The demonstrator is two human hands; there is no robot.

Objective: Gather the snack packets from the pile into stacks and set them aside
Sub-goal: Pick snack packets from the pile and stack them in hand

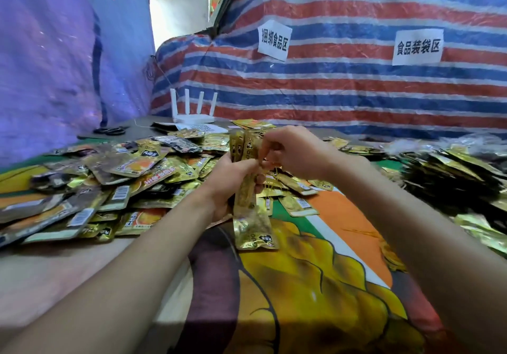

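- Fingers [248, 164] of left hand [233, 180]: curled tight round the middle of a stack of gold packets [251, 216], held on edge over the near middle of the bench [315, 285].
- Fingers of right hand [296, 153]: pinched at the top end of the same stack. Either squaring it or working a thin yellow strand there; cannot tell which.
- Lower end of stack: hanging below the grip, just above the printed cloth.
- Risk: slick foil and uneven ends, so likely slip-out from the bottom if the left grip eases during work at the top.
- Loose pile [109, 178]: left edge to far middle, just beside the left forearm. Liable to slide if brushed.
- Finished heap [450, 172]: right edge. Risk of mixing if the stack is set down short.
- Router [192, 112], scissors [109, 130]: far left corner, well apart.
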